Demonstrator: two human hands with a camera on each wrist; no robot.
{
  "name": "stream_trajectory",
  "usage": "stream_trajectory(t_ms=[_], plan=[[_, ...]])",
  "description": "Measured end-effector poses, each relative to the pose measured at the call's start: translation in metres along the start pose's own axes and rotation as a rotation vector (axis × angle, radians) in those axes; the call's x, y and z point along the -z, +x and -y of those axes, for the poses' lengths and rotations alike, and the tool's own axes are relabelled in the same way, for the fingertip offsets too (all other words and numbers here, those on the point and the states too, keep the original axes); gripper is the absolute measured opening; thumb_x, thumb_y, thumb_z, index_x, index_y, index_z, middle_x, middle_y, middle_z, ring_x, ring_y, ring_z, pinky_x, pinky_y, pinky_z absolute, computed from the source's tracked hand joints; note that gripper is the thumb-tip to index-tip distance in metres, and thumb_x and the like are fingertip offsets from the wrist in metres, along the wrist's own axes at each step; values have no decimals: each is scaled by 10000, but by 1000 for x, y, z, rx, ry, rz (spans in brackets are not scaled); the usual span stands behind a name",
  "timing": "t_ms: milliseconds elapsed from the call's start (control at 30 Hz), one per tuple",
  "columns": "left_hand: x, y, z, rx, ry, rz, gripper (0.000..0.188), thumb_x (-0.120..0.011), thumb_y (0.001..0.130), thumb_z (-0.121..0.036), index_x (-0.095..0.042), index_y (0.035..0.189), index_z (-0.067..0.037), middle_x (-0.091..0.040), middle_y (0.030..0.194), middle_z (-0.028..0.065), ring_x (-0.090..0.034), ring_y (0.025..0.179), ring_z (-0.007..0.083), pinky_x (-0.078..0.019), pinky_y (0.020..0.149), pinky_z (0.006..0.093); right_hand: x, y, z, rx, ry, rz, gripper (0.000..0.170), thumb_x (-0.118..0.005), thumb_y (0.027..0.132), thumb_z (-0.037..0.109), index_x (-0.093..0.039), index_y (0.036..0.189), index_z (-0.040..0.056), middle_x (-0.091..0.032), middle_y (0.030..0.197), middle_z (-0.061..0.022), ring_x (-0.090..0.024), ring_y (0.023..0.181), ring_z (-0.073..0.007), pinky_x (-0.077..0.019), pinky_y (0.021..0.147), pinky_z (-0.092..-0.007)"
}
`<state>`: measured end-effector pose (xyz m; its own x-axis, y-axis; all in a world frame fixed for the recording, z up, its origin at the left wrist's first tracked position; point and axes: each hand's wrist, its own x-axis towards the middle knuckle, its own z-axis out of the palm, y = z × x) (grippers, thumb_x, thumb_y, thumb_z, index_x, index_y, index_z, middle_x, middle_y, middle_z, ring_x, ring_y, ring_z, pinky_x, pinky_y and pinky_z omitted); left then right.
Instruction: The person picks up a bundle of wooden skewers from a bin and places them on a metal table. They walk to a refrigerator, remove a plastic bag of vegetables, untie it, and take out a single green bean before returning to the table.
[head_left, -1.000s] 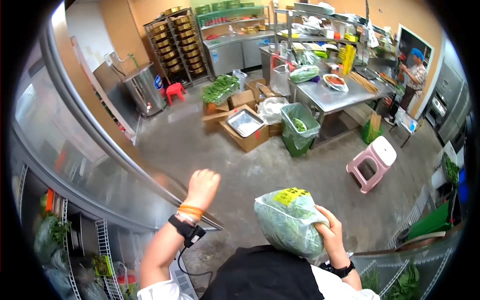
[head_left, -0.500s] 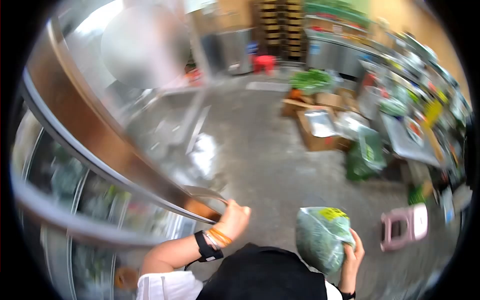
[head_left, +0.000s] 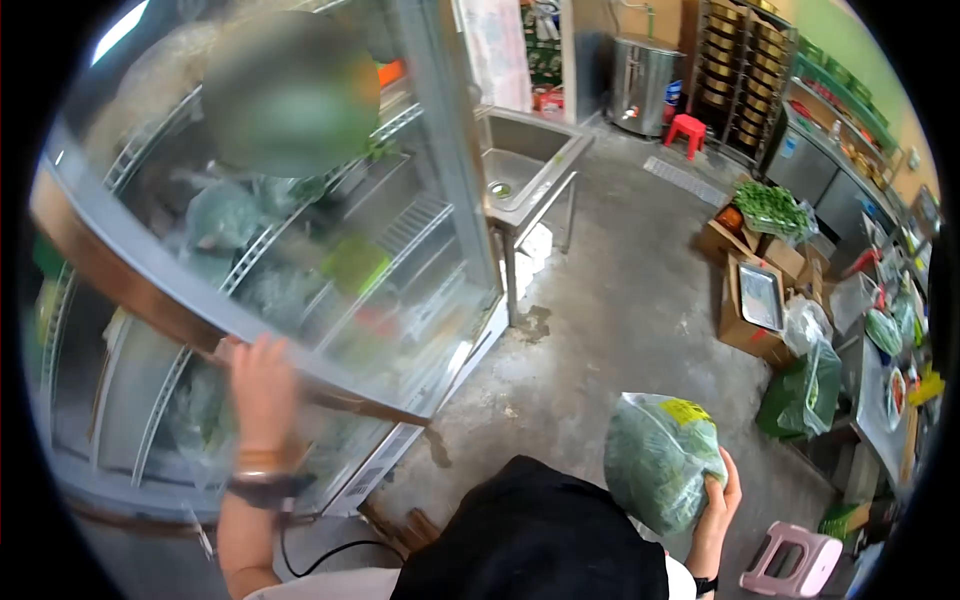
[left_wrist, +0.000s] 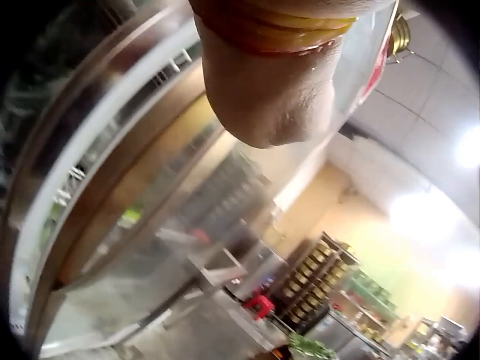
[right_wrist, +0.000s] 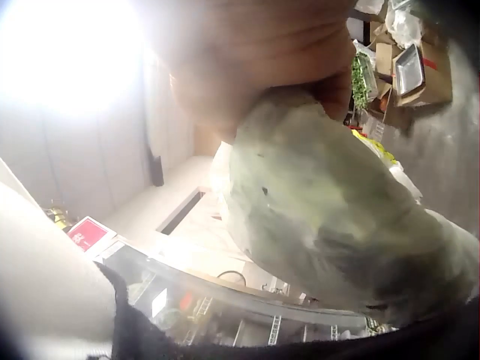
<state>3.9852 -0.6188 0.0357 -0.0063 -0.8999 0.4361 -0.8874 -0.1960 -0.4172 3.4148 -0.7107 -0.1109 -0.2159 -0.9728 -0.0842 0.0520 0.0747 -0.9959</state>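
Note:
My right hand [head_left: 716, 500] grips a clear plastic bag of green leafy vegetables [head_left: 660, 465] by its right side, fingers curled at the plastic. A yellow label is on top of the bag. In the right wrist view the hand [right_wrist: 262, 60] presses against the pale green bag [right_wrist: 322, 202]. My left hand [head_left: 262, 395], blurred, touches the brown edge of a glass-fronted cooler door [head_left: 330, 385]; how its fingers lie is unclear. In the left wrist view the back of that hand [left_wrist: 270, 97] is beside the door frame [left_wrist: 127, 165], its fingers hidden.
Wire shelves with bagged greens show through the glass. A steel sink [head_left: 520, 160] stands beyond the door. At the right are cardboard boxes [head_left: 745, 330], a green bin [head_left: 800, 395], a steel table [head_left: 880, 390] and a pink stool [head_left: 790, 560]. A red stool [head_left: 686, 130] stands further back.
The view has turned left, bringing the sink into sight. The cooler door fills more of the left side. My left hand has moved left along the door edge; the right still holds the bag.

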Motion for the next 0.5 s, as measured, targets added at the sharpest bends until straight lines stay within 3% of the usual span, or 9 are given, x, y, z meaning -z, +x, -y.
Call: stream_trajectory(t_ms=[100, 200, 267, 333, 367, 400, 433, 467, 500], plan=[[-7, 3, 52, -61, 99, -136, 71, -581, 802, -88, -561, 859, -52, -618, 1131, 102, -529, 1186, 310, -332, 1062, 536, -6, -1, 11, -12, 24, 29, 504, -521, 798, 64, -532, 1282, -77, -608, 1197, -145, -569, 1109, -206, -409, 984, -298], [-15, 8, 55, -31, 57, -148, 112, -620, 794, -58, -555, 885, -61, -622, 1101, 82, -552, 1149, 284, -324, 1082, 538, -9, -3, 20, -19, -34, 16, 499, -542, 790, 58, -547, 1273, -66, -615, 1192, -124, -567, 1115, -195, -410, 984, -293], [-14, 8, 48, 16, 93, -142, 210, -634, 792, -50, -608, 1001, -51, -630, 1099, 70, -562, 1132, 261, -331, 1086, 520, -10, -6, 15, -51, -66, -31, 501, -540, 779, 53, -558, 1269, -52, -623, 1183, -113, -576, 1098, -185, -424, 968, -292], [-22, 2, 51, 64, 146, -93, 278, -637, 800, -43, -624, 1078, -35, -645, 1089, 90, -562, 1148, 271, -339, 1084, 509, -10, -10, 12, -48, -65, -39, 500, -565, 773, 72, -571, 1263, -30, -630, 1183, -114, -574, 1095, -182, -439, 953, -300], [-26, 1, 53, -23, 169, -252, 270, -637, 818, -48, -623, 1087, -23, -648, 1110, 94, -566, 1161, 286, -351, 1075, 511, -2, -12, 1, -79, -140, -95, 495, -586, 779, 91, -579, 1264, -6, -634, 1175, -105, -577, 1075, -176, -440, 947, -297], [-43, -9, 74, -62, 115, -260, 250, -632, 839, -49, -629, 1087, -20, -650, 1121, 114, -581, 1150, 313, -372, 1055, 531, -1, -12, 10, -58, -216, -87, 490, -599, 787, 107, -584, 1269, 21, -644, 1161, -97, -582, 1052, -168, -447, 931, -292], [-26, 1, 69, -96, 201, -210, 220, -603, 895, -78, -616, 1107, -25, -655, 1047, 121, -624, 1004, 288, -461, 958, 439, 6, -14, 1, -64, -167, -90, 486, -598, 795, 117, -585, 1274, 38, -653, 1145, -102, -583, 1041, -154, -456, 912, -289], [40, 40, -1, -137, 260, -370, 209, -579, 940, -247, -708, 834, -121, -703, 896, 51, -641, 850, 235, -471, 807, 393, 9, -17, 10, -102, -171, -97, 484, -593, 804, 119, -576, 1281, 36, -658, 1138, -109, -587, 1040, -153, -462, 906, -295], [34, 34, -9, -12, 172, -386, 297, -511, 976, -311, -710, 863, -121, -699, 910, 62, -641, 855, 273, -436, 873, 456, 17, -20, 10, -102, -145, -122, 485, -591, 808, 119, -572, 1286, 37, -658, 1137, -111, -589, 1043, -154, -461, 908, -294]])
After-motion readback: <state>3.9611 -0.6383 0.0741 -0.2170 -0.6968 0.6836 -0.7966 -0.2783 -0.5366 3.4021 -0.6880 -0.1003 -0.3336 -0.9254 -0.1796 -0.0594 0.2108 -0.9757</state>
